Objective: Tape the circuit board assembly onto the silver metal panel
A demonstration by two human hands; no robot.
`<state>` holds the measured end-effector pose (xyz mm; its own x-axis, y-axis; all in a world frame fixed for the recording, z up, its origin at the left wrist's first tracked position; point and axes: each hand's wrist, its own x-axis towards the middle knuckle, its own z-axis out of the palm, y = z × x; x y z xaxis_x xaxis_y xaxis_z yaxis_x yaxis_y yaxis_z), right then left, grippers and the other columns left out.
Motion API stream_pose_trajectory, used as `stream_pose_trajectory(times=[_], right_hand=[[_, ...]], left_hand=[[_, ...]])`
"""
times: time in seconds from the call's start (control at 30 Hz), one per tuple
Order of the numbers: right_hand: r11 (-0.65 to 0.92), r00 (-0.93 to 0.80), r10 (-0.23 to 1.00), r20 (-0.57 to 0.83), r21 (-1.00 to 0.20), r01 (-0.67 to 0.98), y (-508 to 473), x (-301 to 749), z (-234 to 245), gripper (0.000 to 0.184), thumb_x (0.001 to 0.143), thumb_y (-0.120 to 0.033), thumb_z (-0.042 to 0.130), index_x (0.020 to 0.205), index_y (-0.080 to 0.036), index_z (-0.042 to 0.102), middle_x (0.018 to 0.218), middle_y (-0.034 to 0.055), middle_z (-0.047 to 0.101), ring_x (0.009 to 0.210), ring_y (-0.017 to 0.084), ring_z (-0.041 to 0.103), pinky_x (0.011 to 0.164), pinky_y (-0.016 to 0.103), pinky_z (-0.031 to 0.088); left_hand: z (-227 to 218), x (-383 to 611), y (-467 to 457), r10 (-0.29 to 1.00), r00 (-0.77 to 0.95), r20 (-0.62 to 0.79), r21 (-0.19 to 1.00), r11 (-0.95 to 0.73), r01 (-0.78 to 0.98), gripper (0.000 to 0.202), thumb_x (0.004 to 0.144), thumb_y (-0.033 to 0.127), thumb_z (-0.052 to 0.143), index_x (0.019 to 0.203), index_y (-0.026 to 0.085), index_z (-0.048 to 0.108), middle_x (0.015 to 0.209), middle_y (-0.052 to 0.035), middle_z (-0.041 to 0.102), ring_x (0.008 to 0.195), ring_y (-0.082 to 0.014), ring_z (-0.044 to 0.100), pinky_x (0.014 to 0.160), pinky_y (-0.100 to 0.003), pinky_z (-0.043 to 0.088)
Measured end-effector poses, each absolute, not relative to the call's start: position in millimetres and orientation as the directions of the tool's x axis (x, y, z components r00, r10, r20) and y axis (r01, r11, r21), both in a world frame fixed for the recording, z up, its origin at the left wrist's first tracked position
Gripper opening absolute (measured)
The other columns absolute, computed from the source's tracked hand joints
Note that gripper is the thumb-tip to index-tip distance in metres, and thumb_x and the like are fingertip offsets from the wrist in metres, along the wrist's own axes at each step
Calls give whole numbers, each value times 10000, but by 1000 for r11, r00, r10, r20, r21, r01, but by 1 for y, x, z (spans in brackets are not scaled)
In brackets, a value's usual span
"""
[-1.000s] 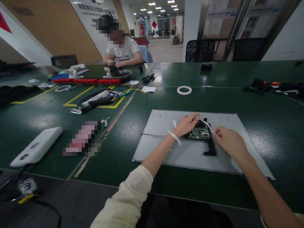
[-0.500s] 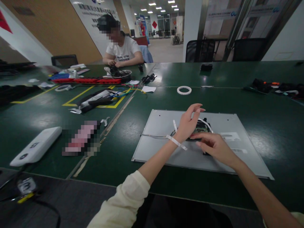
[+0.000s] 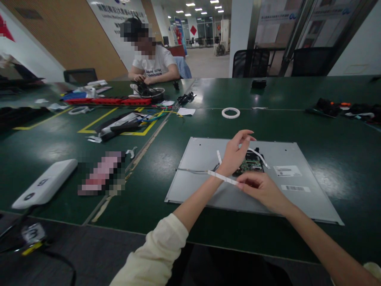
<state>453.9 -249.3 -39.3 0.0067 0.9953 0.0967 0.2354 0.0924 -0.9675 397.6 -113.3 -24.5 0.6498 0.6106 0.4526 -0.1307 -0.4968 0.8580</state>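
My left hand [image 3: 236, 153] hovers over the circuit board [image 3: 251, 163] with its fingers loosely stretched and nothing visible between them. White tape strips cling to this hand. One strip [image 3: 223, 176] crosses the wrist, and its free end is pinched in my right hand [image 3: 262, 190]. Another strip [image 3: 258, 155] curves out past the left fingers, while a short one [image 3: 219, 157] stands up beside the hand. The board is mounted on a flat grey metal panel [image 3: 190, 186], partly hidden by my hands. A thin grey cable [image 3: 192, 171] runs from it to the left.
A roll of white tape [image 3: 230, 113] lies beyond the panel. At left are a white power bank [image 3: 46, 183], a blurred pink phone-like object [image 3: 102, 172] and a black-and-silver bundle [image 3: 122, 124]. Across the table sits another person [image 3: 154, 59], hands near dark cables.
My right hand has moved down and slightly left, from beside the board to the strip on my left wrist, and has taken hold of its end. My left hand has stayed put.
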Motion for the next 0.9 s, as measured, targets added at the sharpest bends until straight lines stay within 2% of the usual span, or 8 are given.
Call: stream_pose_trajectory(times=[0.13,0.23,0.33,0.37,0.43,0.5,0.67,0.9], right_hand=[[72,138,987,80,-995,63,-252,473,-39,238,838,-389,620,835,-151,622,673,-5,492,571,85,416,491,183,296],[66,257,964,64,-998,1,-254,488,-38,264,816,-407,625,798,-146,588,577,-31,397,483,68,316,437,185,204],[50,316,947,57,-998,32,-255,500,-35,283,813,-424,607,782,-145,569,565,-31,388,486,72,322,443,187,205],[36,323,945,49,-998,46,-255,504,-35,291,813,-431,606,784,-144,568,563,-31,387,489,73,323,447,187,207],[-5,338,941,24,-996,84,-256,510,-34,319,803,-458,613,783,-142,570,556,-33,383,490,75,319,449,186,208],[-58,366,930,-7,-990,130,-257,515,-37,361,793,-498,616,786,-139,574,552,-34,383,485,75,312,449,187,205],[-220,469,882,-32,-910,351,-269,529,-51,426,805,-565,570,836,-143,620,557,-29,414,497,93,358,466,197,244],[-297,476,875,84,-685,666,-291,525,-63,346,858,-503,504,789,-186,624,650,-18,539,575,125,474,568,238,313]], left_hand=[[-26,395,-106,557,713,427,872,-464,-159,239,908,245,430,1113,182,535,954,-45,638,841,-121,610,780,-259,468],[-14,386,-104,501,840,209,952,-301,-57,308,936,346,362,1070,156,564,883,-52,654,643,-87,595,584,-205,446],[2,372,-102,236,967,-92,974,-182,137,469,946,461,293,948,125,620,807,-72,679,543,-78,589,432,-171,333],[6,367,-102,157,975,-159,963,-193,188,439,928,467,361,898,124,634,785,-69,685,529,-77,590,408,-168,296],[9,362,-102,93,971,-221,944,-229,236,339,872,434,510,809,130,645,730,-52,685,502,-70,582,384,-168,251],[7,361,-105,117,968,-221,944,-224,243,276,844,381,567,744,135,640,667,-31,671,480,-62,568,392,-164,278],[-7,374,-123,161,953,-257,946,-159,282,238,839,221,519,640,129,611,529,-2,615,401,-58,520,440,-186,395],[-15,377,-142,174,907,-383,885,-212,414,263,846,216,471,648,118,613,515,-15,629,364,-68,510,430,-196,427]])
